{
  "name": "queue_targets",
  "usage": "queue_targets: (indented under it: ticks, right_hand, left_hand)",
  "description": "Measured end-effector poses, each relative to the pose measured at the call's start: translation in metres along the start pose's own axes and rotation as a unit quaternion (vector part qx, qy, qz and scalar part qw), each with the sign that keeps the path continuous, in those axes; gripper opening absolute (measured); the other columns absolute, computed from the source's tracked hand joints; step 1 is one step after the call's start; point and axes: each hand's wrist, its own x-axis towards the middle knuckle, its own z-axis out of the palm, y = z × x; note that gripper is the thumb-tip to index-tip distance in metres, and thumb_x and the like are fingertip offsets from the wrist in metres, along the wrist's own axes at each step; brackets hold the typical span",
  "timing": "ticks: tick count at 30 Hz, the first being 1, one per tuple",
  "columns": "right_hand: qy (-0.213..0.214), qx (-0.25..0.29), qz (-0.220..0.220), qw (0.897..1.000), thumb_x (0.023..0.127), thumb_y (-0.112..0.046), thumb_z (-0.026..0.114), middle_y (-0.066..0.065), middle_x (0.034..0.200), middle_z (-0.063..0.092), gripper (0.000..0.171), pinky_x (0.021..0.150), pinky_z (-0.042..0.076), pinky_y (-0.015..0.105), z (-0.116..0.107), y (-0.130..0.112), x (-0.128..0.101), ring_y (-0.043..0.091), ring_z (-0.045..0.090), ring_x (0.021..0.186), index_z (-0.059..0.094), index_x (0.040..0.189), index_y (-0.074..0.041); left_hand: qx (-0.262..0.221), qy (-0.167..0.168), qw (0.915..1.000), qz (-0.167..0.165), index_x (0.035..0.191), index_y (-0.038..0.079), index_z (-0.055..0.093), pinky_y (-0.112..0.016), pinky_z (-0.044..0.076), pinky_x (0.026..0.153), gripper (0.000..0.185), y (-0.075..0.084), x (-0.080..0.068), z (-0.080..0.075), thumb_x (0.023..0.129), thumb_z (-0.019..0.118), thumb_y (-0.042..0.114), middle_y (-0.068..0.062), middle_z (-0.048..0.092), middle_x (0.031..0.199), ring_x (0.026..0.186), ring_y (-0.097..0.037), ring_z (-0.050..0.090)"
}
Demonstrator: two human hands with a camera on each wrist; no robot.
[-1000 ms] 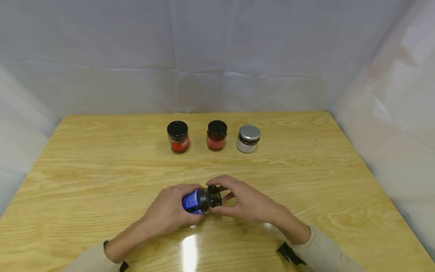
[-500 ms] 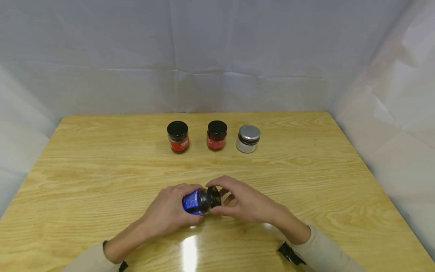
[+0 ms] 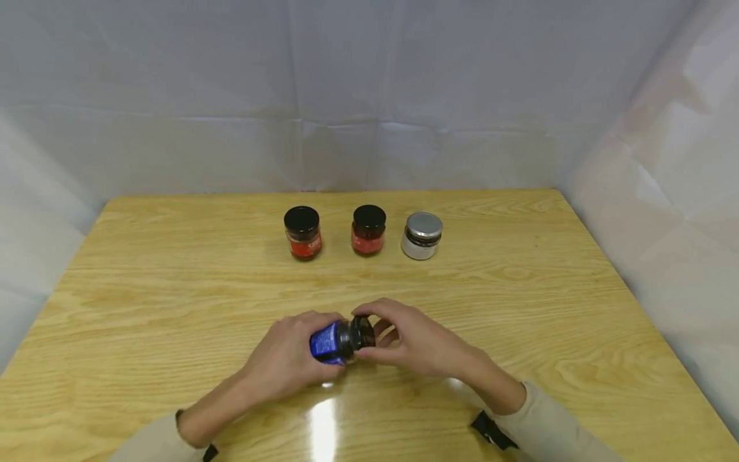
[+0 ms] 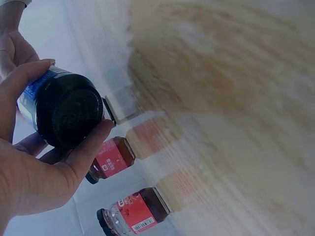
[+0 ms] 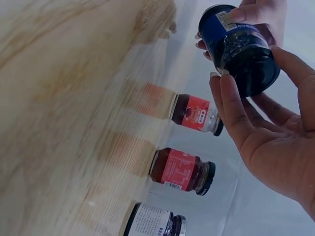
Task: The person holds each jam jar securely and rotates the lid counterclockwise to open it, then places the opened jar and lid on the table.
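A glass jar (image 3: 325,343) with a blue label is tipped on its side above the near part of the table, its black lid (image 3: 362,333) pointing right. My left hand (image 3: 288,359) grips the jar's body around the label, and the dark base faces the left wrist view. My right hand (image 3: 421,340) holds the lid between thumb and fingers, one on each side of its rim. In the right wrist view the blue label (image 5: 211,32) shows behind the lid, with the fingertips right at the lid's edge.
Toward the back of the wooden table (image 3: 173,289) stand a red-labelled jar (image 3: 304,247), a second red-labelled jar (image 3: 367,242) and a white jar with a silver lid (image 3: 424,224). White sheeting (image 3: 369,154) hangs behind and at both sides.
The right thumb and fingers have shifted slightly to the left along the lid. The jar and left hand keep nearly the same place, and the three standing jars have not moved.
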Motion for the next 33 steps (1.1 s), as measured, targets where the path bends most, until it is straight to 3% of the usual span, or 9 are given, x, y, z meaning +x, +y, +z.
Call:
queue_targets:
  ticks: [11,20,33]
  right_hand:
    - [-0.005,-0.058,-0.069,0.996,0.082,-0.019,0.077,-0.009,0.126,0.052,0.052,0.084,0.050,0.026,-0.003,-0.001,0.000,0.008,0.053,0.108,0.054,0.128,-0.019]
    - [-0.001,-0.114,-0.124,0.986,0.081,-0.019,0.078,-0.010,0.131,0.050,0.052,0.097,0.042,0.028,-0.004,0.001,0.001,0.005,0.045,0.121,0.054,0.128,-0.019]
    - [0.041,-0.078,-0.126,0.988,0.081,-0.021,0.078,-0.011,0.134,0.049,0.058,0.089,0.048,0.027,-0.014,0.000,0.000,0.009,0.046,0.121,0.053,0.133,-0.018]
  left_hand:
    - [-0.005,-0.002,1.0000,0.006,0.117,0.018,0.065,-0.029,0.050,0.069,0.059,-0.002,-0.001,0.001,0.063,0.085,0.032,0.002,0.065,0.103,0.082,-0.010,0.058]
    - [-0.019,-0.002,0.9998,-0.003,0.119,0.018,0.065,-0.029,0.049,0.070,0.059,-0.005,-0.002,-0.001,0.064,0.085,0.032,0.003,0.065,0.106,0.084,-0.009,0.058]
    - [-0.037,0.019,0.9978,-0.053,0.118,0.018,0.063,-0.033,0.050,0.072,0.061,-0.009,-0.001,-0.004,0.063,0.087,0.030,0.001,0.065,0.105,0.085,-0.015,0.060]
